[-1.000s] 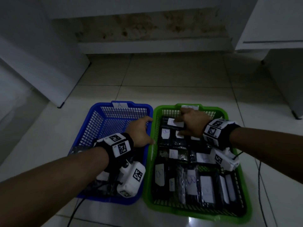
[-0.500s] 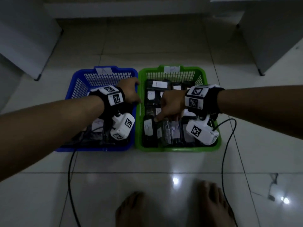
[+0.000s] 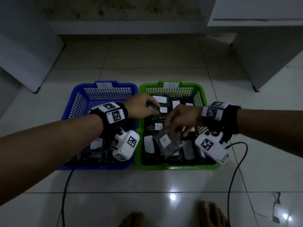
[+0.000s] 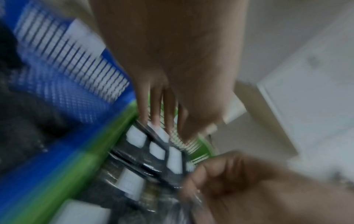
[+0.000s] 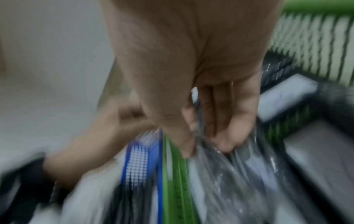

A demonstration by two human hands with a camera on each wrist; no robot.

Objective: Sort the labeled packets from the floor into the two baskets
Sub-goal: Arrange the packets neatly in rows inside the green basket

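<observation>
Two baskets stand side by side on the tiled floor: a blue basket (image 3: 78, 90) labeled A and a green basket (image 3: 199, 90) labeled B. Several dark packets with white labels lie in the green one. My right hand (image 3: 176, 130) pinches one clear packet (image 3: 167, 143) by its top edge and holds it tilted above the others. The right wrist view shows thumb and fingers (image 5: 226, 141) closed on the crinkled packet (image 5: 229, 174). My left hand (image 3: 155, 108) reaches across the shared rim, its straight fingertips (image 4: 153, 119) touching packets at the green basket's far end.
Dark packets also lie at the blue basket's near end (image 3: 91, 154). Cables (image 3: 232, 169) trail from both wrists over the floor in front. My bare feet (image 3: 211, 213) are at the bottom edge. White furniture stands at left (image 3: 24, 46) and right (image 3: 262, 54).
My left hand left the blue basket's rim and moved right over the green basket. My right hand pulled back toward me and lifted one packet off the pile.
</observation>
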